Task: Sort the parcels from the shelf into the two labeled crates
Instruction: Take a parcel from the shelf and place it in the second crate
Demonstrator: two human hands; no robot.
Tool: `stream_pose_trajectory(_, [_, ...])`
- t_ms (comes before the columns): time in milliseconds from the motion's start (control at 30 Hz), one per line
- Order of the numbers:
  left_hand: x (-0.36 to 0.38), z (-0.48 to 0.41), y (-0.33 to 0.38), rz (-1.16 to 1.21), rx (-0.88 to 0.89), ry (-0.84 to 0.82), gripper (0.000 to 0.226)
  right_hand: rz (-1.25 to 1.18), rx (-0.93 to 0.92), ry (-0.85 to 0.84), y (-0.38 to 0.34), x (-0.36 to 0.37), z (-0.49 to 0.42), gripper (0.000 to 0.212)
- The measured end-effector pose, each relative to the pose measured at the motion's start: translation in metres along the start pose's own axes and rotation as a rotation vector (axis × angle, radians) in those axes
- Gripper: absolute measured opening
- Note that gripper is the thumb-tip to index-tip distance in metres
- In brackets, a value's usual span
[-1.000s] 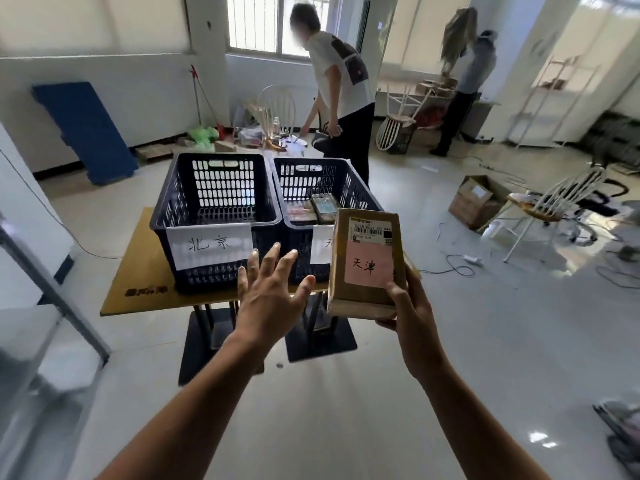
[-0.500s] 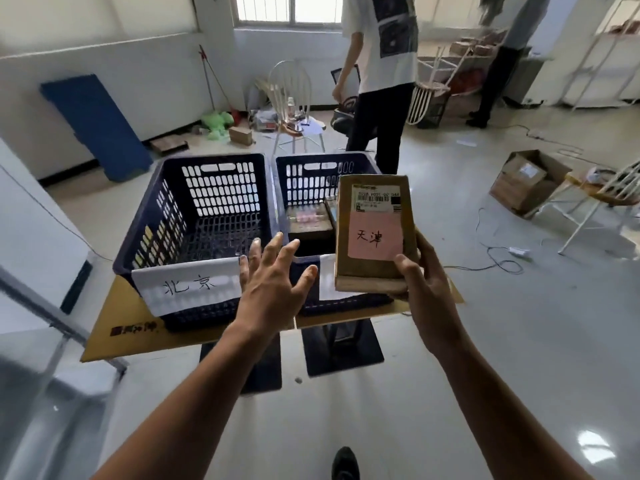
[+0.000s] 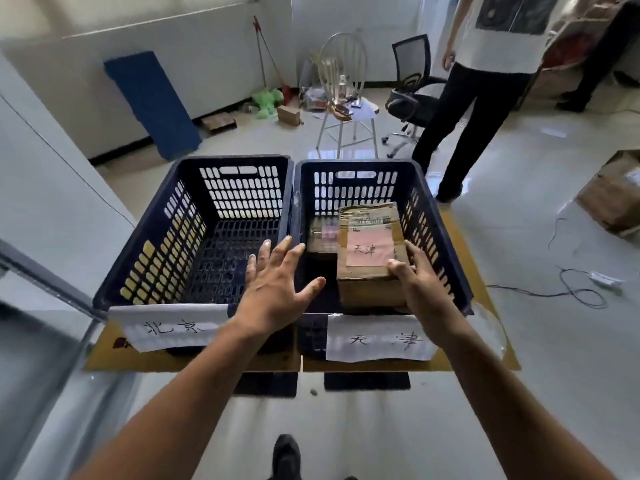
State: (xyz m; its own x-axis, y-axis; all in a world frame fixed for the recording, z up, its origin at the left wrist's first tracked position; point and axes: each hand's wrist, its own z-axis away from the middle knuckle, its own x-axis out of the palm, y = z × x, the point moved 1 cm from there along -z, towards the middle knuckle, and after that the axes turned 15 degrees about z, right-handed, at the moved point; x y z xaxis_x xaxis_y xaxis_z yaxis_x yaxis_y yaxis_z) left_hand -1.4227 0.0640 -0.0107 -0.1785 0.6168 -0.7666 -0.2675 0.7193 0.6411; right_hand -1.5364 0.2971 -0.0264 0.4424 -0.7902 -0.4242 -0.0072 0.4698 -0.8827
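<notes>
Two dark blue crates stand side by side on a yellow table. The left crate bears a white label reading 北京 and holds no parcels. The right crate bears a label reading 天津. My right hand grips a brown cardboard parcel with a pink 天津 label, held inside the right crate's near end. Another parcel lies on that crate's floor behind it. My left hand hovers open with spread fingers over the wall between the crates, holding nothing.
A person in a white shirt and black trousers stands just behind the right crate. A white chair, an office chair, a blue board, a cardboard box and floor cables lie around. A metal shelf frame is at left.
I have stepped closer to the table. My right hand has lowered the parcel from in front of the crates down into the right crate. My left hand stays open.
</notes>
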Motion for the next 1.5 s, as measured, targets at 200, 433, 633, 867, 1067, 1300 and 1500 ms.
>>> stream_pose_trajectory(200, [0.002, -0.069, -0.027, -0.023, 0.012, -0.061, 0.083, 0.004, 0.122, -0.098, 0.014, 0.027, -0.076, 0.068])
stream_pose_trajectory(433, [0.009, -0.113, -0.054, -0.080, 0.026, -0.137, 0.090, 0.075, 0.259, -0.169, 0.037, 0.066, -0.128, 0.079])
stream_pose_trajectory(633, [0.015, -0.117, -0.063, -0.062, 0.061, -0.136, 0.099, 0.209, 0.290, -0.245, 0.054, 0.095, -0.153, 0.086])
stream_pose_trajectory(867, [0.018, -0.119, -0.065, -0.132, 0.081, -0.164, 0.110, 0.224, 0.248, -0.382, 0.089, 0.110, -0.166, 0.083])
stream_pose_trajectory(1067, [0.020, -0.119, -0.060, -0.192, 0.046, -0.184, 0.110, 0.322, 0.189, -0.511, 0.109, 0.107, -0.164, 0.097])
stream_pose_trajectory(1300, [0.028, -0.116, -0.046, -0.233, -0.046, -0.147, 0.104, 0.423, 0.108, -0.565, 0.124, 0.110, -0.168, 0.106])
stream_pose_trajectory(1500, [0.035, -0.107, -0.034, -0.217, -0.113, -0.079, 0.095, 0.650, 0.096, -0.619, 0.118, 0.103, -0.183, 0.112])
